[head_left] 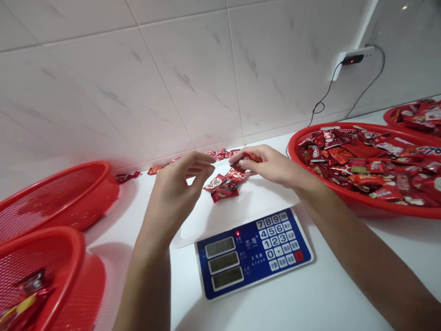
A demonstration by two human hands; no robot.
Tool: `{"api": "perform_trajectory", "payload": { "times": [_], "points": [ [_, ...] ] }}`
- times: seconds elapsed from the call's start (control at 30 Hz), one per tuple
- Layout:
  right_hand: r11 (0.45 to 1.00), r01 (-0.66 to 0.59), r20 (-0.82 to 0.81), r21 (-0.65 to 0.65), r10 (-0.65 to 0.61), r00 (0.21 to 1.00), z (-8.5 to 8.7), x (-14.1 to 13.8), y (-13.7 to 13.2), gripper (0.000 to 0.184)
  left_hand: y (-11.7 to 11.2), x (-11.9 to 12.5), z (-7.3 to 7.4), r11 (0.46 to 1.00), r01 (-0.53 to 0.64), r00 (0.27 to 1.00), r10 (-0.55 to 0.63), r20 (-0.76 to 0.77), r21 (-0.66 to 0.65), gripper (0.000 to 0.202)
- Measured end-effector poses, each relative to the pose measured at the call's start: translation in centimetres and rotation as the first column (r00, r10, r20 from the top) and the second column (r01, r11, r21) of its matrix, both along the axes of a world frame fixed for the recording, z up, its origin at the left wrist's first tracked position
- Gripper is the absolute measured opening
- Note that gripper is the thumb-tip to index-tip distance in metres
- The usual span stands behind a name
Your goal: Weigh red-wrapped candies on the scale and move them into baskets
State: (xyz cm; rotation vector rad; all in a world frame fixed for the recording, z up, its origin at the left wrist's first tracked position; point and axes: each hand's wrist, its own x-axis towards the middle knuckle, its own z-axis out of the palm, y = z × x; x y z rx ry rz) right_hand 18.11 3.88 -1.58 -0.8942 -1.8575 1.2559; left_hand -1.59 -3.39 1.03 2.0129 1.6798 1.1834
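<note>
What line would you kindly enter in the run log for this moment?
left hand: empty, open | right hand: holding red-wrapped sweet | digital scale: red-wrapped sweets on pan | red mesh basket: full, at right

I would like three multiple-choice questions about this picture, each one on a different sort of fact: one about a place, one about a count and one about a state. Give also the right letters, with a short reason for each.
1. Where do the loose red packets lie?
A. On the keypad
B. On the white platform of the digital scale
C. On the floor

2. How many red mesh baskets show?
A. Two
B. Three
C. Four

3. What is the right hand doing?
A. Holding a red packet in its fingers
B. Pressing the keypad
C. Lying flat with nothing in it

Answers:
1. B: the packets sit on the white surface above the keypad.
2. C: two show at the left and two at the right.
3. A: the packet shows between its fingers.
</note>
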Motion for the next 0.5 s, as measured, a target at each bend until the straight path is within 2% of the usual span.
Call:
{"api": "perform_trajectory", "payload": {
  "times": [0.07,0.13,0.23,0.33,0.4,0.5],
  "points": [
    [0.985,0.058,0.139,0.16,-0.081,0.987,-0.4,0.1,0.0,0.018,-0.1,0.0,0.1,1.0,0.0,1.0,0.0,-0.001,0.011,0.014],
    [0.967,0.039,0.232,0.252,-0.099,0.968,-0.7,0.0,-0.1,0.026,-0.3,0.0,0.2,1.0,-0.003,1.0,0.003,-0.006,0.014,0.013],
    [0.957,-0.111,0.351,0.268,0.011,0.936,-1.0,-0.1,-0.5,0.034,-0.5,0.0,0.3,1.0,-0.001,1.0,0.001,-0.015,0.017,0.014],
    [0.93,-0.253,0.481,0.266,0.099,0.871,-1.1,-0.3,-0.9,0.039,-0.5,0.2,0.4,1.0,0.011,1.0,-0.011,-0.026,0.017,0.014],
    [0.914,-0.287,0.554,0.285,0.087,0.828,-1.0,-0.4,-1.1,0.046,-0.5,0.2,0.3,1.0,0.019,0.999,-0.018,-0.032,0.016,0.013],
    [0.913,-0.281,0.61,0.295,0.046,0.791,-0.7,-0.5,-1.2,0.045,-0.3,0.1,0.2,0.999,0.024,0.999,-0.023,-0.028,0.039,0.013]
  ]
}}
